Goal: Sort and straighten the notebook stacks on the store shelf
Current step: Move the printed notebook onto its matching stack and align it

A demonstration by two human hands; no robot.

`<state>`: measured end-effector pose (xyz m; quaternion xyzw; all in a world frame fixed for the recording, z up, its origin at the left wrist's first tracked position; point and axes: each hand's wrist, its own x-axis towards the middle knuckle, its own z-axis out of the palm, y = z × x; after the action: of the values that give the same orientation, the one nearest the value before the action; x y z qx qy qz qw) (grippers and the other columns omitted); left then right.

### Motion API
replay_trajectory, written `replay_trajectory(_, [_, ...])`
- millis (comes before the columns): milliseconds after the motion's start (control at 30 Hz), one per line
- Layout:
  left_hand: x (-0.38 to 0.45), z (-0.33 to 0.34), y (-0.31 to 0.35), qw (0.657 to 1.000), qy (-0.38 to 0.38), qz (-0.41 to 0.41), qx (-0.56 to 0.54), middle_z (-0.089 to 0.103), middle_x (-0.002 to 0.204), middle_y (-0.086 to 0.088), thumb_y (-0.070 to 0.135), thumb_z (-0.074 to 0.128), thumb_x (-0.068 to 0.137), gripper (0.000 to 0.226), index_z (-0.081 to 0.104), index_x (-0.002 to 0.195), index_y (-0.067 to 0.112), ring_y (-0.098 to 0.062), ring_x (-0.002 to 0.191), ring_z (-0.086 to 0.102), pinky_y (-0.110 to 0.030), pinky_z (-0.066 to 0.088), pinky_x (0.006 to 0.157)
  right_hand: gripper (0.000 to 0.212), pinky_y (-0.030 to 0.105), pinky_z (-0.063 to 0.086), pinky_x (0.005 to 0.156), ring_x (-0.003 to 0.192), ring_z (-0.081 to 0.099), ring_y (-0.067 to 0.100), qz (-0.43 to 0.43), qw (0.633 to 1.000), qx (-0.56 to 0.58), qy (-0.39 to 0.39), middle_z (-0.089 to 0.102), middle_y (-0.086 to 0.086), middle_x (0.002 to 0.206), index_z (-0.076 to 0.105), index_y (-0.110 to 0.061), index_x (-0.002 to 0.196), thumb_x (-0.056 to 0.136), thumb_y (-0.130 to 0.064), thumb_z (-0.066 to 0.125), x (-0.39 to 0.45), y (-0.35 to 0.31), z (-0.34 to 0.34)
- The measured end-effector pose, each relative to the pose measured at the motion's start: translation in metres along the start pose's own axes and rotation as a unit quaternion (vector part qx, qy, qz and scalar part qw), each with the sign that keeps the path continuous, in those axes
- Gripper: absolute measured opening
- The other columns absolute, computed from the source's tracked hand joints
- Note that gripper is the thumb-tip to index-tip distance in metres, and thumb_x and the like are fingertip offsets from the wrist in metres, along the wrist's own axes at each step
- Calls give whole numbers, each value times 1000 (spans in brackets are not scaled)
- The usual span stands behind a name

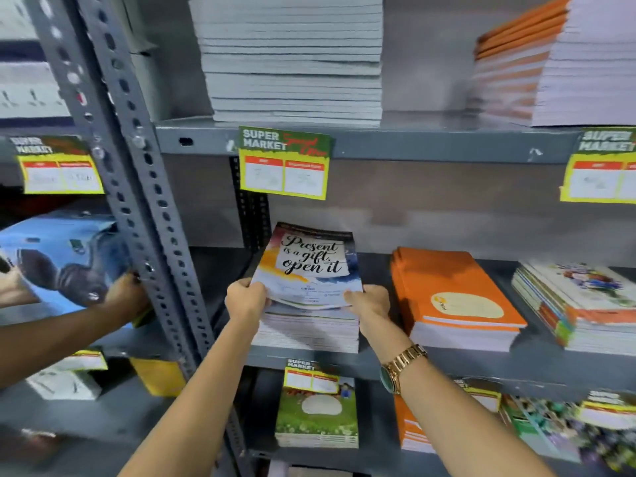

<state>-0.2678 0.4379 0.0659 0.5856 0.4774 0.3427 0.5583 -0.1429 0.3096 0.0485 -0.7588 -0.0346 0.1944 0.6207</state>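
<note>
A stack of notebooks [306, 330] sits on the middle grey shelf [537, 359]. Its top few notebooks [309, 266], the uppermost with a cover reading "Present is a gift, open it", are tilted up at the near edge. My left hand [246, 297] grips their near left corner. My right hand [370, 299], with a gold watch on the wrist, grips the near right corner. To the right lie an orange notebook stack [454, 297] and a mixed colourful stack [581, 304].
Another person's hand [125, 292] holds a blue-covered book [62, 256] left of the perforated upright post [144, 201]. Tall white and orange-edged stacks fill the shelf above. Price tags [285, 163] hang from shelf edges. More notebooks lie on the lower shelf [316, 411].
</note>
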Motion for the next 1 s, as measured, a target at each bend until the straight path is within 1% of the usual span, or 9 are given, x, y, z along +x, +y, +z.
replay_trajectory(167, [12, -5, -10, 999, 26, -3, 39, 44, 51, -9, -2, 46, 78, 27, 40, 56, 11, -22, 45, 41, -30, 35, 49, 20, 26, 55, 49, 53, 66, 20, -27, 992, -120, 4, 73, 15, 93, 65, -1, 87, 77, -13, 76, -3, -3, 3])
replay_trajectory(233, [12, -5, -10, 993, 45, 22, 105, 42, 56, -13, 4, 50, 75, 18, 45, 59, 7, -24, 51, 44, -33, 36, 55, 20, 25, 50, 46, 52, 61, 18, -44, 980, -193, -6, 70, 15, 97, 59, -2, 86, 77, -13, 74, -4, -8, 3])
replay_trajectory(300, [7, -4, -10, 974, 61, 44, 215, 56, 81, -24, 10, 54, 77, 15, 60, 80, -4, -34, 62, 57, -35, 42, 58, 28, 30, 50, 57, 77, 63, 24, -70, 955, -288, -7, 62, 14, 111, 55, -5, 97, 76, -15, 72, -9, -13, 3])
replay_trajectory(367, [1, -3, -10, 941, 74, 90, 319, 51, 111, -23, 13, 57, 78, 22, 59, 93, -3, -34, 62, 54, -32, 38, 55, 50, 35, 49, 75, 110, 52, 30, -112, 902, -416, 19, 47, 14, 128, 48, -7, 120, 77, -20, 70, -15, -13, 7])
replay_trajectory(467, [-1, -1, -12, 880, 61, 234, 409, 52, 117, -17, 9, 56, 78, 22, 59, 98, 0, -32, 81, 55, -34, 42, 58, 52, 41, 44, 95, 121, 39, 32, -260, 807, -527, 62, 41, 14, 135, 45, -6, 128, 81, -19, 65, -24, -10, 13])
replay_trajectory(533, [3, 0, -18, 827, 14, 314, 466, 58, 112, -13, 9, 49, 80, 26, 63, 101, 3, -31, 100, 54, -40, 46, 73, 43, 41, 38, 101, 122, 41, 30, -349, 768, -536, 40, 45, 12, 135, 48, -6, 126, 85, -12, 57, -23, -5, 15])
replay_trajectory(667, [13, -4, -33, 807, -89, 368, 452, 59, 125, -11, 12, 42, 89, 36, 58, 121, 7, -29, 116, 51, -40, 39, 100, 44, 35, 25, 115, 138, 30, 27, -365, 770, -517, -80, 34, 12, 150, 36, -5, 140, 99, -20, 39, -14, 8, 9])
replay_trajectory(767, [21, -9, -40, 780, -136, 391, 469, 46, 143, -9, 17, 37, 94, 41, 45, 134, 9, -22, 135, 37, -38, 25, 114, 50, 31, 11, 119, 146, 16, 21, -359, 753, -537, -126, 20, 10, 157, 21, -8, 147, 102, -29, 25, -7, 21, 3])
replay_trajectory(1000, [23, -15, -51, 742, -171, 397, 513, 22, 157, -3, 42, 22, 98, 55, 20, 146, 15, -16, 146, 11, -35, 7, 119, 59, 26, 5, 118, 147, 11, 17, -392, 743, -529, -125, 15, 6, 159, 13, -10, 149, 100, -42, 26, -2, 35, -4])
